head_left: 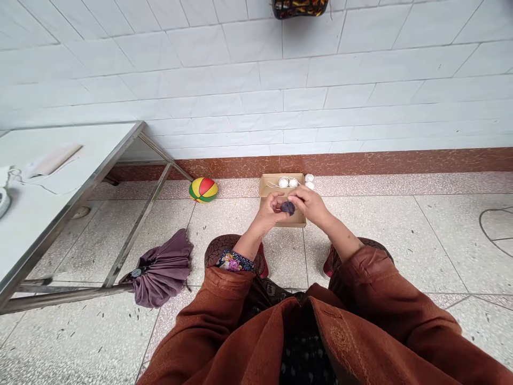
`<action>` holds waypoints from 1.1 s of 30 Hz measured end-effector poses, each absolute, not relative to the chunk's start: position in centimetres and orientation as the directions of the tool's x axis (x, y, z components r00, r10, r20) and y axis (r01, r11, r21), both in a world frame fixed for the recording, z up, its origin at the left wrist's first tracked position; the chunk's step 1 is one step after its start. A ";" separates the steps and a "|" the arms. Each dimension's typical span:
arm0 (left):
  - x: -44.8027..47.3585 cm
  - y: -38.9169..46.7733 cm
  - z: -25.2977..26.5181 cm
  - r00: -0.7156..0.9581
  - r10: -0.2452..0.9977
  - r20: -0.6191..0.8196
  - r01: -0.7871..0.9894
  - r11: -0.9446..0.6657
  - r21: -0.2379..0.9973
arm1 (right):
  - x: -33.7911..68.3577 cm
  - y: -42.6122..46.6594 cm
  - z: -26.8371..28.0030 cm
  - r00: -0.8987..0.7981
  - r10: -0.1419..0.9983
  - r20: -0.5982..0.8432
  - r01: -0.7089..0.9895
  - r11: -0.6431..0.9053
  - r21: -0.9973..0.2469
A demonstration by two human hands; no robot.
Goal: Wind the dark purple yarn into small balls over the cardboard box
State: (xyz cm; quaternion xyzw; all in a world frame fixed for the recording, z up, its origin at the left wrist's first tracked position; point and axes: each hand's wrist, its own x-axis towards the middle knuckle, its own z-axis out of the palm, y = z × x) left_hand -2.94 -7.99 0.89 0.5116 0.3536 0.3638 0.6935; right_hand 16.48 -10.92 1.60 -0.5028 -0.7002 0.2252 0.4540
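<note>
My left hand [269,215] has its fingers and thumb closed around a small dark purple yarn ball [287,208], above the floor between my knees. My right hand [309,204] meets the ball from the right, its thumb and forefinger pinched together at the upper edge. What that pinch holds is too small to make out. Below and behind both hands, an open cardboard box [300,220] rests on the floor. White yarn balls [283,182] lie in its far part, with loose strands beside them. More white balls [309,182] sit just outside its right edge.
A metal-framed table [102,152] stands at left, with a folded cloth and white cord on top. A folded purple umbrella [164,270] leans by its leg. A colourful ball [203,190] lies near the tiled wall [240,80]. A wire ring [483,224] is at far right.
</note>
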 end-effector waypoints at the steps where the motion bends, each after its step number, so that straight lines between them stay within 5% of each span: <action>1: -2.8 -8.4 1.1 0.517 0.851 -0.095 -0.170 0.211 0.963 | 16.8 -10.6 1.4 -0.048 0.916 0.398 0.495 0.368 -0.787; 7: -2.1 -9.6 1.8 0.478 0.875 -0.080 -0.335 0.266 0.904 | 16.0 -12.2 -1.0 0.023 0.973 0.230 0.471 0.192 -0.861; 14: -1.6 -8.4 2.1 0.258 0.961 -0.102 -0.313 0.183 0.932 | 15.9 -14.9 1.6 -0.232 0.890 0.393 0.457 0.456 -0.763; 20: -1.2 -8.1 2.8 0.434 0.900 -0.040 -0.263 0.169 0.950 | 18.4 -11.1 4.6 -0.170 0.861 0.480 0.442 0.502 -0.744; 24: -0.5 -7.2 3.1 0.434 0.901 0.015 -0.379 0.167 0.910 | 18.8 -7.0 3.5 -0.065 0.916 0.396 0.367 0.391 -0.844; 29: -0.4 -3.2 3.8 0.254 0.965 0.059 -0.431 0.058 0.901 | 16.5 -3.6 0.9 -0.022 0.964 0.263 0.331 0.256 -0.908; 33: -0.5 1.1 3.3 0.115 0.993 0.030 -0.404 0.019 0.914 | 14.5 -3.2 -0.6 -0.045 0.953 0.299 0.386 0.292 -0.875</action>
